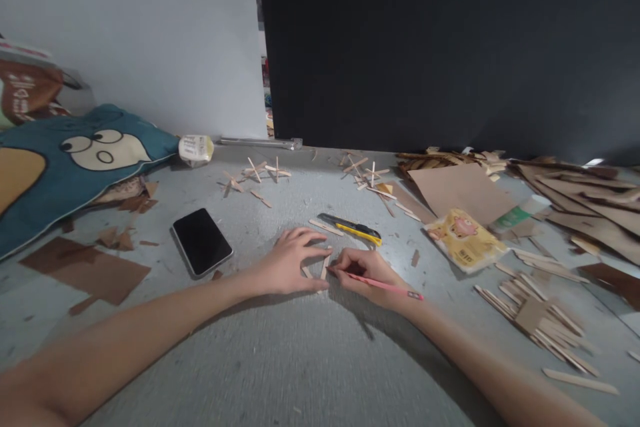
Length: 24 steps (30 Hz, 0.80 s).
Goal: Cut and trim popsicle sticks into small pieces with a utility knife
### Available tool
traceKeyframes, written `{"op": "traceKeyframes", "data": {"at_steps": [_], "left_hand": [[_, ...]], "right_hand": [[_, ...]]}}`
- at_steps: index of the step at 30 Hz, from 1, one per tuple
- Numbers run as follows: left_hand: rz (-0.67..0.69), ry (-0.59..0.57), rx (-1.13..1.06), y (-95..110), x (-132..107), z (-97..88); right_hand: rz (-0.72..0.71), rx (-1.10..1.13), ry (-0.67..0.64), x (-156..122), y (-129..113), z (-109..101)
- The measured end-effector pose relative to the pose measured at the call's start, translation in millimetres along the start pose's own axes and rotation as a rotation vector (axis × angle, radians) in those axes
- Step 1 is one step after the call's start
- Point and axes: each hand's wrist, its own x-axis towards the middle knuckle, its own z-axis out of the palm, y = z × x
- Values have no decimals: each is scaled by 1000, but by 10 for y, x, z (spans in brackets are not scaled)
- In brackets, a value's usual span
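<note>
Fingers of our left hand (293, 260) spread, tips pressing craft sticks (325, 268) flat mid grey surface (310, 360), well short of its far edge. Our right hand (365, 272) pinches a pink pencil (387, 286), tip on the sticks. Both forearms reach forward.

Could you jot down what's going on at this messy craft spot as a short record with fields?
left hand: fingers spread, pressing on wooden sticks
right hand: holds pink pencil, tip at the sticks
behind the hands: yellow-black utility knife
to the left: phone, screen dark; blue cushion
to the right: snack packet, cardboard sheet, stick pile
underneath: grey surface
</note>
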Motion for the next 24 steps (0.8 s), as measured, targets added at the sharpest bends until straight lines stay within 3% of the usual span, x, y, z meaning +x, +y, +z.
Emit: {"op": "traceKeyframes", "data": {"at_steps": [24], "left_hand": [[-5,3,-32,-10,2,2]], "right_hand": [[-5,-50,16,12,-8,-4]]}}
